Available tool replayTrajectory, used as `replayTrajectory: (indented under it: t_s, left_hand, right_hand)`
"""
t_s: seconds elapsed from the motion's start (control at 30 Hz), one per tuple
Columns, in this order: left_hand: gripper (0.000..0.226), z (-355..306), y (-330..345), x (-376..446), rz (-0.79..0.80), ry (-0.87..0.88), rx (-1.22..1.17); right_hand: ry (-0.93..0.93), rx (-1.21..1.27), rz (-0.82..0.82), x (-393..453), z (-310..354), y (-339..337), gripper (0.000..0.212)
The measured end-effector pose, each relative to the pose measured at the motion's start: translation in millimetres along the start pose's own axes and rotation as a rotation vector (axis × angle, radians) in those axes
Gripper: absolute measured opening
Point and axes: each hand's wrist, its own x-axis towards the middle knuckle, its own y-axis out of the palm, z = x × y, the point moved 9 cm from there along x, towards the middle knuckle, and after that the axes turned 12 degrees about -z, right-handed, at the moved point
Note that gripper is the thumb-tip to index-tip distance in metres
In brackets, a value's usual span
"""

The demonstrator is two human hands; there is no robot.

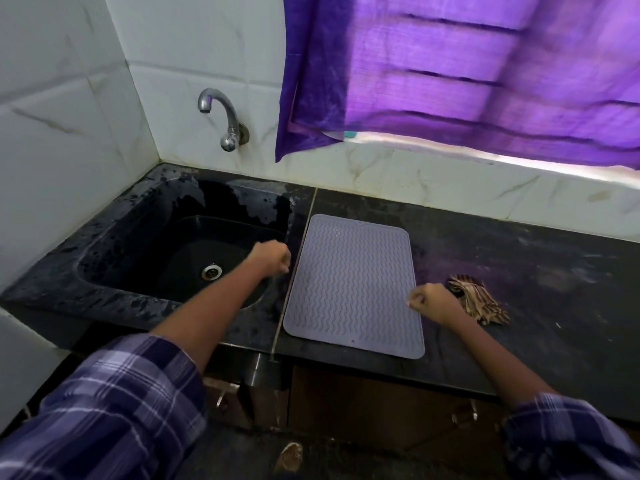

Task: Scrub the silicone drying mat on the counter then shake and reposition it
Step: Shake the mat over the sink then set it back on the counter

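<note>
Grey silicone drying mat (353, 285) lies flat on the dark desk (519, 271), just right of the black sink (180, 258), long side running front to back, near edge close to the desk front. Wavy ribbed pattern faces up. Left hand (270, 258) is clenched in a loose fist over the sink's right rim, just beside the mat's left edge, apparently not touching it; nothing visible in it. Right hand (433, 303) is also clenched, at the mat's right edge near the front; cannot tell whether it touches the mat or pinches the edge. Both hands a bit motion-blurred. Striped brown cloth (478, 303) sits crumpled on the desk just right of the right hand, partly behind it. Chrome tap (225, 116) is on the tiled wall above the sink, drain (212, 271) visible in the basin. Sink surround looks wet and blotchy. Purple curtain (467, 71) hangs over the window behind the desk. Person wears plaid sleeves (121, 403), rolled up past the forearms.
</note>
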Motion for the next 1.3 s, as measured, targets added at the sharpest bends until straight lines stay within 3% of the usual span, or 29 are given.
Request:
replayTrajectory:
  t_s: [0.17,0.33,0.47,0.6,0.8,1.0,1.3]
  left_hand:
    - [0.019,33,-10,76,-0.053,-0.11,-0.032]
    - [0.025,31,17,165,-0.034,-0.146,-0.133]
    - [0.031,22,48,232,-0.015,-0.134,-0.244]
    - [0.036,9,70,276,0.027,-0.068,-0.109]
    - [0.021,16,77,292,0.026,-0.074,-0.168]
    - [0.024,16,68,288,0.05,-0.131,-0.079]
    - [0.025,14,71,290,0.077,-0.194,-0.012]
  right_hand:
    - [0.1,0.134,-0.144,70,-9,2,0.026]
    - [0.181,0.134,-0.169,161,-19,18,0.046]
    - [0.231,0.092,-0.199,233,-31,24,0.045]
    - [0.26,0.093,-0.179,276,-45,38,0.045]
    - [0.262,0.185,-0.22,299,-54,30,0.012]
    - [0.226,0.209,-0.294,301,-48,20,0.008]
    - [0.186,0.201,-0.279,309,-48,21,0.006]
